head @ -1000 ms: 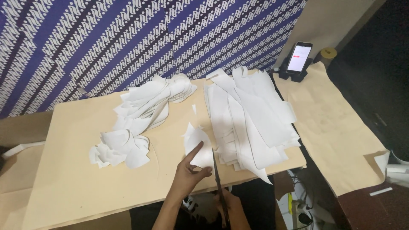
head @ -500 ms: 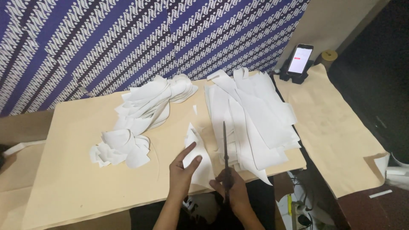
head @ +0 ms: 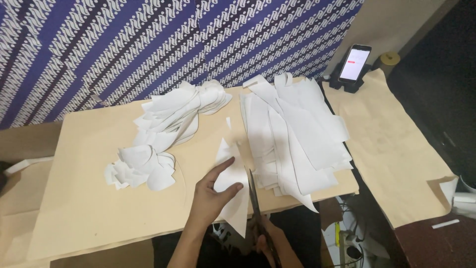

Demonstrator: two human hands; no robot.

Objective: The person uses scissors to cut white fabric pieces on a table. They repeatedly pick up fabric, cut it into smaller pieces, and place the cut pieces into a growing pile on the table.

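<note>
right hand (head: 270, 240): lowest in frame, past the table's near edge, closed around the scissors' handles; fingers mostly in shadow.
scissors (head: 254, 196): dark blades point away from the body, running up along the right side of the white piece, tips just over the near edge.
left hand (head: 210, 196): flat on the white piece, fingers spread narrow, thumb out toward the blades; it pins, does not pinch.
white piece (head: 233, 186): pointed thin sheet, half on the table, lower tip hanging off the near edge. Paper or stiffened fabric, cannot tell.
handling: looks very light, floppy, easy to crease or slide on the smooth covering; best held flat with a palm close beside the blades, or pinched at the overhanging corner.
table (head: 84, 208): covered in tan paper, near edge right under both hands, so the overhang is unsupported.
open room: bare tan surface left of the left hand, wide enough to turn the piece; right side is tight.
strip stack (head: 292, 139): long white strips just right of the scissors, some ends drooping over the near edge.
scrap pile (head: 158, 139): curled white offcuts, left and farther back, apart from the hands.
phone (head: 354, 64): on a dark stand at the far right corner, screen lit.
patterned cloth (head: 148, 44): blue and white, backing the far edge.
</note>
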